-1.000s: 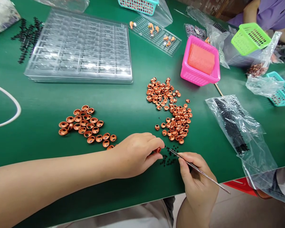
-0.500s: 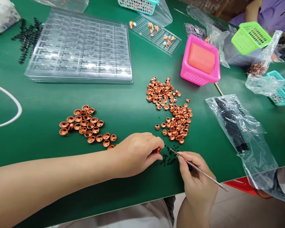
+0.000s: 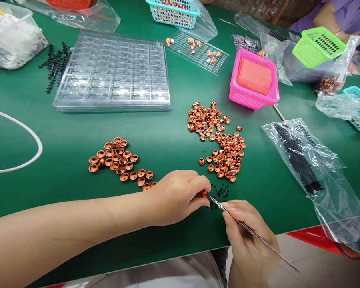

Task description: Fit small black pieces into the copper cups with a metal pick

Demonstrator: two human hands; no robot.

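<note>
From where I stand, the copper bead (image 3: 204,193) sits at the fingertips of the left hand (image 3: 175,198), pinched between thumb and forefinger, just above the worktop (image 3: 168,136). One pair of tweezers (image 3: 259,239) lies between the thumb and fingers of the right hand (image 3: 249,230), its tips right at the bead; I can't tell whether they grip anything. Besides the one bead held, I count roughly twenty-five open cups (image 3: 124,176) beyond the left forearm, partly hidden by it; the heaped beads (image 3: 228,154) farther off, and the tiny black bits (image 3: 222,191) beside the fingers, are too many to count surely. The left hand is back-up, its forearm stretched low across the worktop; the right comes up from the near edge, fingers curled, tweezers slanting down toward the left.
</note>
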